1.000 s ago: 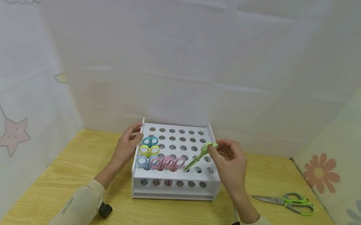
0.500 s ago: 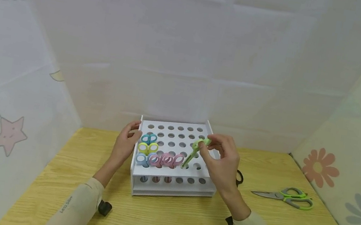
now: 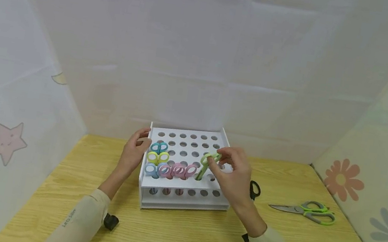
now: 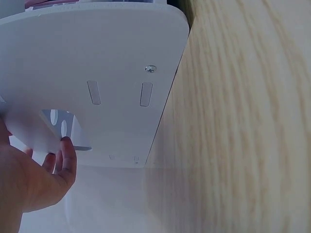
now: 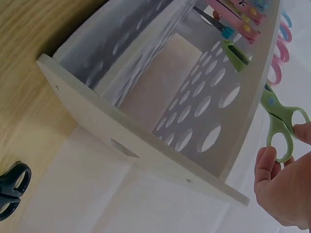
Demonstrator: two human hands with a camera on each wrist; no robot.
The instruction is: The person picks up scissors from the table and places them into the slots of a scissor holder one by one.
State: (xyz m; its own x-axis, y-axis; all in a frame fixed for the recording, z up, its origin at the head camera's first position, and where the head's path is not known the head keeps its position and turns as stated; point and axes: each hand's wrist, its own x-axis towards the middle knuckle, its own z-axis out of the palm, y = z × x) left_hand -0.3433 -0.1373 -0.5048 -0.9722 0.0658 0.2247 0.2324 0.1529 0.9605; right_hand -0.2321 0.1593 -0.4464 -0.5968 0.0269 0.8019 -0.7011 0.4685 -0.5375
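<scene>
Green scissors [image 3: 204, 165] point down into a front-row hole of the white rack [image 3: 183, 188]; my right hand [image 3: 234, 176] pinches their handle loops. In the right wrist view the green blades [image 5: 235, 56] show below the rack's top plate. Immediately left of them, blue scissors [image 3: 151, 169] and pink scissors [image 3: 191, 170] stand in the front row. Yellow scissors [image 3: 158, 157] and teal scissors [image 3: 159, 147] stand behind these at the left edge. My left hand [image 3: 133, 151] rests at the rack's left side panel, a fingertip [image 4: 66, 141] by its cutout.
Black-handled scissors [image 3: 254, 190] lie on the wooden table [image 3: 175, 240] just right of the rack, partly behind my right hand. Farther right lie large green-and-grey scissors [image 3: 303, 210]. Pale printed sheets [image 3: 204, 55] stand behind and on both sides.
The green scissors have come more upright and sunk lower into their hole, my right hand moving left and down with them. My left hand stays at the rack's side.
</scene>
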